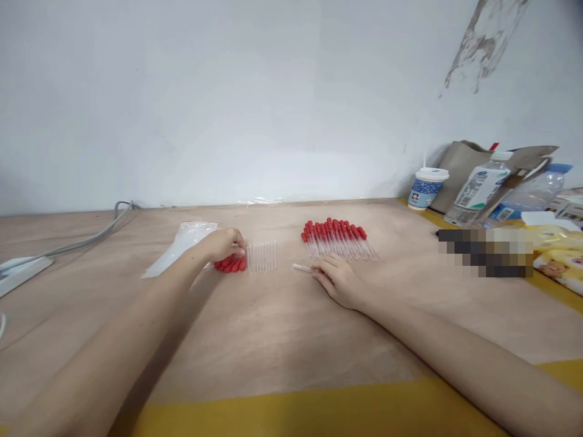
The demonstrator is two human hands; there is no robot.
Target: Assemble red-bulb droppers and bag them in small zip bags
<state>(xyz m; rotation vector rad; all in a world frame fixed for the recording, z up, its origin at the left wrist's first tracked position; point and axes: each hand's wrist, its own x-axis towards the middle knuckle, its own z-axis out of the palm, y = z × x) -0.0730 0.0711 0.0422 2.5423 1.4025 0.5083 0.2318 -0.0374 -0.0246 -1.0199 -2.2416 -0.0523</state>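
Observation:
My left hand is closed in a pinch above a small pile of loose red rubber bulbs, at the left end of a row of clear dropper tubes. Whatever its fingertips hold is hidden. My right hand rests low on the table, its fingers closed on a clear dropper tube that points left. Just beyond that hand lies a fanned group of droppers, their red bulbs toward the wall and clear tubes toward me.
Behind my left forearm lies a clear plastic bag. A grey cable runs along the left. At the right stand a paper cup, a water bottle and a grey bag. Yellow packets lie near the right edge.

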